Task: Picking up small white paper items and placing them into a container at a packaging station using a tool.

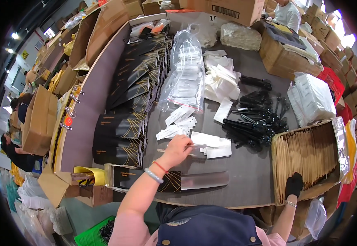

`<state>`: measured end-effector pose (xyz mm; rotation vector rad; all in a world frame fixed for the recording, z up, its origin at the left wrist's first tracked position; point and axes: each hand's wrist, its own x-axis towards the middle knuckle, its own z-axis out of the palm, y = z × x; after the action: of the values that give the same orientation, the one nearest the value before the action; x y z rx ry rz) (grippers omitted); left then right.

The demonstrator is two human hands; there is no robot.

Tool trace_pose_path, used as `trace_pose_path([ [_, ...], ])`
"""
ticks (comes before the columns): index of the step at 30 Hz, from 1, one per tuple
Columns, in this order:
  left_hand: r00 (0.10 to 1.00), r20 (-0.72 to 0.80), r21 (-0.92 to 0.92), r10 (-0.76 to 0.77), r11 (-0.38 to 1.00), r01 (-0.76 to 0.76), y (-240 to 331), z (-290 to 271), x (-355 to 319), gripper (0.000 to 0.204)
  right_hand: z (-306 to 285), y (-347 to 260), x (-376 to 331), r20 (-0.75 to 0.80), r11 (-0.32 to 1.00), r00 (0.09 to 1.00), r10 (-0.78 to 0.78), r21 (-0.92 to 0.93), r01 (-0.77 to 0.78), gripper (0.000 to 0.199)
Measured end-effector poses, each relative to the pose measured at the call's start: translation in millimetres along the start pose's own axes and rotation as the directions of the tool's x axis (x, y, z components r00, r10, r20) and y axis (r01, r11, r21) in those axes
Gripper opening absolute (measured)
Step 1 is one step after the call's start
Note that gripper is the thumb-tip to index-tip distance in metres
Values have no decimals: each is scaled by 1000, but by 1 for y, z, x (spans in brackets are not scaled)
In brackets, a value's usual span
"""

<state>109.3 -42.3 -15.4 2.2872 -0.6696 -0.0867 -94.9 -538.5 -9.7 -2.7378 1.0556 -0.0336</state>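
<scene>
My left hand (178,149) is bare and hovers over the near middle of the table, thumb and fingers pinched together. A thin, clear-looking strip shows at the fingertips, too small to name. White paper packets (182,121) and white folded slips (218,148) lie around it. Below that wrist, a black sleeve with gold lines (145,179) lies flat, with a clear plastic sheet (205,180) sticking out of its right end. My right hand (294,185), in a black glove, touches the near end of the tightly packed tan flat pieces (305,153) in a cardboard box (275,172); its fingertips are hard to make out.
Overlapping black printed sleeves (119,133) line the left side beside a raised board (90,102). A clear bag of white packets (186,74), white napkins (221,78) and a heap of black plastic cutlery (254,119) fill the middle. A wrapped white stack (313,98) stands right.
</scene>
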Motion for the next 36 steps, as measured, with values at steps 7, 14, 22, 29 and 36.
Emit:
trace_pose_path([
  [7, 1000, -4, 309, -14, 951, 14, 3, 22, 27, 43, 19, 4, -2, -159, 969, 960, 233, 126, -214, 42],
  [14, 999, -15, 316, 44, 948, -37, 13, 25, 30, 35, 25, -81, -2, -331, 851, 894, -301, 331, 409, 41],
  [22, 994, -53, 216, 97, 973, -84, 18, 19, 20, 24, 58, -224, 17, -168, 789, 792, -588, 98, 606, 20],
  [29, 940, 174, -432, -293, 835, 340, 40, -4, 2, 30, 54, -223, 17, -124, 801, 802, -584, 73, 595, 18],
  [36, 950, 304, 60, 65, 994, -87, 60, 13, -59, 34, -3, -228, -9, 295, 745, 744, -599, 544, 385, 15],
])
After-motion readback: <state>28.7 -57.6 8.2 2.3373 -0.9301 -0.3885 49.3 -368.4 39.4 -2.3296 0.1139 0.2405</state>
